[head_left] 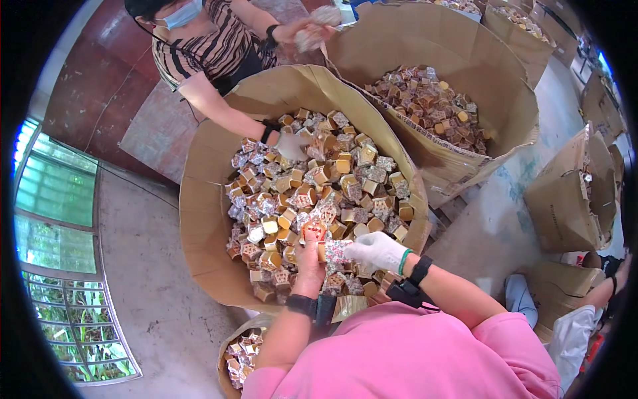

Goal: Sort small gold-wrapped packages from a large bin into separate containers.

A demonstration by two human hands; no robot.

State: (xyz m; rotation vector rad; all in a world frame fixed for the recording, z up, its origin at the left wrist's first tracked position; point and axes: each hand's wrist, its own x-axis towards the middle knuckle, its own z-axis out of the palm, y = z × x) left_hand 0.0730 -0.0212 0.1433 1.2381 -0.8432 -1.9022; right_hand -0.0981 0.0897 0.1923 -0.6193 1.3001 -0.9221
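My left hand (310, 265), bare and closed, holds a small blocky piece (314, 230) with a red-and-white patterned face and a gold rim. My right hand (380, 251) wears a white glove with a green cuff. Its fingers pinch a small piece with a speckled red-and-white side (337, 251), right beside my left palm. Whether the left fingers also touch that second piece is hard to make out. Both hands are above the near part of a large round cardboard bin (203, 256), full of similar gold, white and red pieces (292, 179), many in shiny clear wrap.
Across the bin, a masked co-worker reaches one gloved hand (292, 146) into the pieces; the other gloved hand (316, 33) is raised and blurred. A second large bin (432, 46) stands behind right. Cardboard boxes (565, 206) line the right; a smaller container (229, 379) sits lower left.
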